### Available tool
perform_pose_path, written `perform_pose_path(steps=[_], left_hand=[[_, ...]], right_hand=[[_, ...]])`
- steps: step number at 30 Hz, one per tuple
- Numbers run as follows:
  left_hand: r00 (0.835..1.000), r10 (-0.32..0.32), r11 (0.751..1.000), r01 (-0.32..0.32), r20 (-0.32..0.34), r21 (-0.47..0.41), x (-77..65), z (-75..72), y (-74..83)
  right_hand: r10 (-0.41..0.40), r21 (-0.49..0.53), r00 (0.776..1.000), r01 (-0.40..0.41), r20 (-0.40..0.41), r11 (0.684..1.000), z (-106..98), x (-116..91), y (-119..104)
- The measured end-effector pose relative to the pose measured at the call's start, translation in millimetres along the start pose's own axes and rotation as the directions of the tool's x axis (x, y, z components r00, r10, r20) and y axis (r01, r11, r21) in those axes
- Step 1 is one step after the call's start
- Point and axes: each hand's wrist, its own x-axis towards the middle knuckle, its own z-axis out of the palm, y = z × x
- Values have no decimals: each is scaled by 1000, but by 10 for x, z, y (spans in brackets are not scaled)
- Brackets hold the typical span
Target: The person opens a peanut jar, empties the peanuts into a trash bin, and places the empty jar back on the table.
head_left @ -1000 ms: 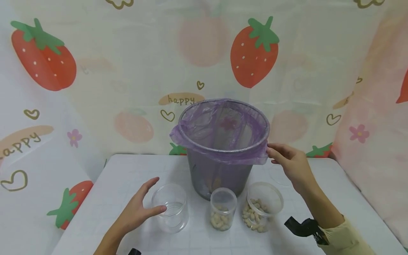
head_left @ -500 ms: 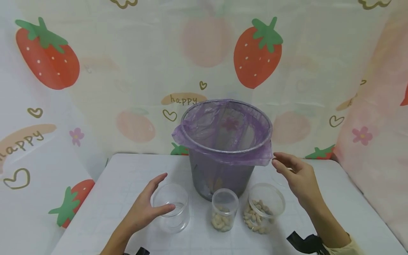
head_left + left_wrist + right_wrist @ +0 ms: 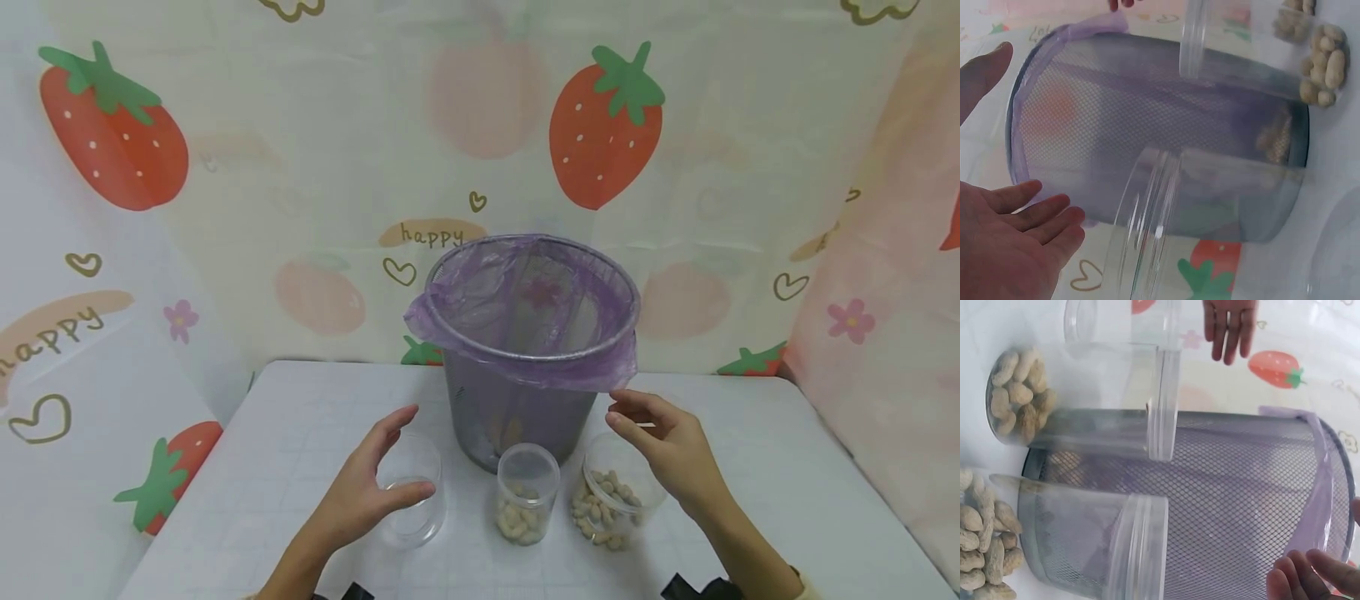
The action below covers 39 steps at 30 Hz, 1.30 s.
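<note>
My left hand [image 3: 367, 496] reaches over the left clear jar [image 3: 429, 529], thumb and fingers spread wide and overlapping its mouth in the head view; the jar looks empty. In the left wrist view that hand [image 3: 1013, 234] has nothing in its grasp. My right hand [image 3: 675, 454] hovers with relaxed fingers above the right clear jar [image 3: 609, 537], which holds unshelled peanuts. Just above its fingertips hangs the purple plastic bag [image 3: 558, 371], folded over the rim of a mesh wastebasket [image 3: 480, 417]. Between the hands stands a narrower clear jar [image 3: 528, 483] of peanuts [image 3: 1020, 394].
A white table [image 3: 315, 400] carries the basket at its back and the jars in a row before it. Behind the table hangs a strawberry-print cloth [image 3: 337, 150]. A tan patch [image 3: 1275, 134] shows through the mesh low in the basket.
My right hand has let go of the bag's edge and moved down and left, over the right jar. My left hand has shifted right, across the empty jar's mouth.
</note>
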Motion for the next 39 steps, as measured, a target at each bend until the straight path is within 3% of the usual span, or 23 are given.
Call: perform_pose_path(steps=[5,11,18,24,31,39], left_hand=[[999,30,998,-27,40,-58,14,100,44],[995,10,989,5,97,-149,25,227,119],[990,30,988,-8,140,-155,62,397,128],[984,12,979,24,175,-202,67,542,106],[979,46,975,0,199,-223,69,674,62],[972,22,973,34,233,-230,66,820,-37]], right_hand=[[1,9,999,-2,35,1000,44,-38,6],[-5,8,995,4,101,1000,152,-84,62],[-15,46,987,7,163,999,287,-121,130],[-52,42,974,43,222,998,370,-158,152],[-56,71,960,37,275,997,540,-218,208],[-84,-45,962,99,260,994,737,-316,275]])
